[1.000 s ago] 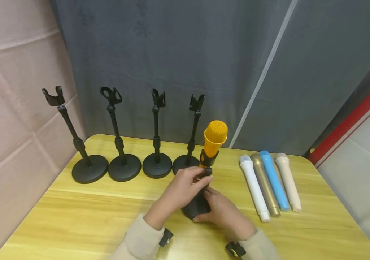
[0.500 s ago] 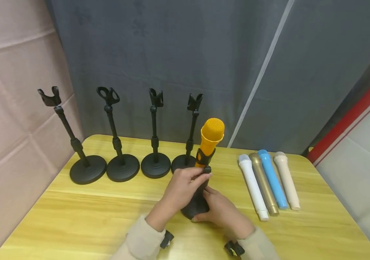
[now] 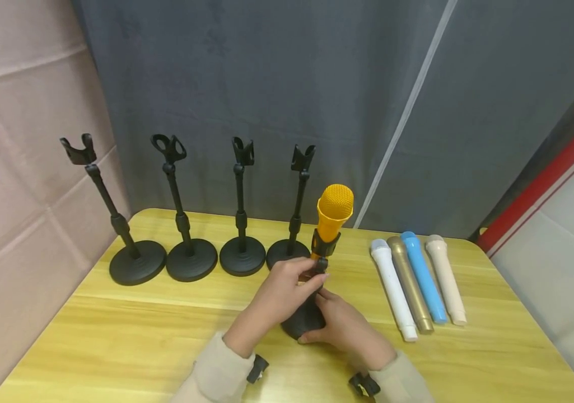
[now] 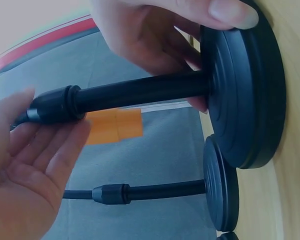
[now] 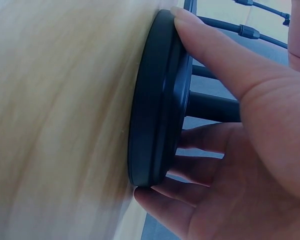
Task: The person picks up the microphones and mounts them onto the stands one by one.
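Observation:
A yellow-orange microphone [image 3: 335, 208] sits tilted in the clip [image 3: 324, 245] of a black desktop microphone stand near the front of the table. My left hand [image 3: 281, 288] holds the upper pole of this stand just below the clip. In the left wrist view its thumb and fingers lie round the black collar [image 4: 55, 105], and the orange handle end shows behind. My right hand [image 3: 349, 330] grips the stand's round base [image 5: 157, 105] at the edge, with the thumb on top and the fingers round the far side. The base stands flat on the table.
Several black stands with bare clips, among them the leftmost stand [image 3: 138, 262], line the back left. To the right lie a white microphone [image 3: 395, 291], a gold microphone [image 3: 411, 285], a blue microphone [image 3: 425, 280] and a beige microphone [image 3: 447, 280]. A grey curtain [image 3: 287, 84] hangs behind the table.
Over the last half second the microphone and clip have leaned slightly to the right, with my left hand on the pole. My right hand has stayed on the base.

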Motion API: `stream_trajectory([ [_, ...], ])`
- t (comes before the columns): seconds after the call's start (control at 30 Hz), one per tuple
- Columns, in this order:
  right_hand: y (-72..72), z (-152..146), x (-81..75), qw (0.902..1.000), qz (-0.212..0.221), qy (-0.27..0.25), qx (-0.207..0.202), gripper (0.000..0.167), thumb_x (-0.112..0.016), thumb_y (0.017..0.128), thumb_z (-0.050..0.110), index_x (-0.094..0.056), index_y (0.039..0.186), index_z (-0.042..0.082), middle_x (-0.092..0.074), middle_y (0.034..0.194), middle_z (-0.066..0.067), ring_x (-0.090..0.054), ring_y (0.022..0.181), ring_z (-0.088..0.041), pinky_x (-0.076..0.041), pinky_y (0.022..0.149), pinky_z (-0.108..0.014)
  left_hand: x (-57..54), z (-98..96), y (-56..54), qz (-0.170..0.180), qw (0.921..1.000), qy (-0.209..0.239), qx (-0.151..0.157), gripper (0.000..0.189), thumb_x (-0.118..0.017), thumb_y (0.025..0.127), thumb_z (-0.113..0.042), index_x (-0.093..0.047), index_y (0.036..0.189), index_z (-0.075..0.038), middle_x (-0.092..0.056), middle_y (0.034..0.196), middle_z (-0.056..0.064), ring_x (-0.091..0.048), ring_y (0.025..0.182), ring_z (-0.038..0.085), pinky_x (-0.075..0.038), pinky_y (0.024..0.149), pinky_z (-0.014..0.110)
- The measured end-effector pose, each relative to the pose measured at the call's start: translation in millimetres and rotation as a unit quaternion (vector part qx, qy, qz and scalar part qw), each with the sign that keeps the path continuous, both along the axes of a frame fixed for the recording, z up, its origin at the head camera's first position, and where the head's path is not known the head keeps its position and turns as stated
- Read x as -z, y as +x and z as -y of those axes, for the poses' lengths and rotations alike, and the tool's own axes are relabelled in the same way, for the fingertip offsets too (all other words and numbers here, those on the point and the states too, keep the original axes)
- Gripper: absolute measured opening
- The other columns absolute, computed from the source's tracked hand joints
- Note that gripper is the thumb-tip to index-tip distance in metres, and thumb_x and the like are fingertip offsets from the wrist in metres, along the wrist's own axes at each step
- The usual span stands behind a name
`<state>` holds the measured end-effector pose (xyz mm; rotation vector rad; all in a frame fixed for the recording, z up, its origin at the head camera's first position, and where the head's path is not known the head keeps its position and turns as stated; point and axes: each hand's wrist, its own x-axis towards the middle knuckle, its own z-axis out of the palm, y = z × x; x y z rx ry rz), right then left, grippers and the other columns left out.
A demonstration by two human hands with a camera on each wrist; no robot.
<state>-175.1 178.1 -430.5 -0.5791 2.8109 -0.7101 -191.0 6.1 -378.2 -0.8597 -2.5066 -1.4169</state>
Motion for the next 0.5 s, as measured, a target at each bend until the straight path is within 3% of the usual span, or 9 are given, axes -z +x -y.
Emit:
stream_trajectory([
  [0.2,-0.1,-0.6,2.5,1.0,-0.006,0.001,-0.005,0.098,-0.091,0.071,0.045,-0.05,0.146,-0.003,-0.051,0.15,-0.021,-0.061,0.125,-0.034,-0.052,0.103,-0.051,4.2,-1.9,-0.5,0.003,0.9992,0.039,-0.009,0.021,-0.078,0.09,-0.025,-0.076,0.106,-0.011,-0.073,0.1,-0.001,-0.073,0.092,0.012,-0.059,0.081,0.018],
  [0.37,-0.1,-0.8,2.8,0.9999,-0.015,0.002,-0.007,0.095,-0.091,0.071,0.045,-0.051,0.144,-0.003,-0.052,0.149,-0.02,-0.062,0.124,-0.033,-0.053,0.102,-0.05,5.4,-2.1,-0.7,0.038,0.9961,0.075,-0.027,0.027,-0.083,0.085,-0.024,-0.075,0.107,-0.01,-0.075,0.103,0.002,-0.075,0.096,0.014,-0.06,0.084,0.021],
  [0.5,-0.4,-0.9,2.2,0.9998,-0.018,0.005,-0.007,0.095,-0.091,0.071,0.044,-0.052,0.143,-0.003,-0.052,0.149,-0.02,-0.062,0.124,-0.033,-0.053,0.101,-0.05,3.4,-1.1,-1.3,0.053,0.9954,0.077,-0.022,0.026,-0.083,0.086,-0.022,-0.076,0.108,-0.009,-0.076,0.105,0.004,-0.076,0.096,0.016,-0.061,0.084,0.022],
])
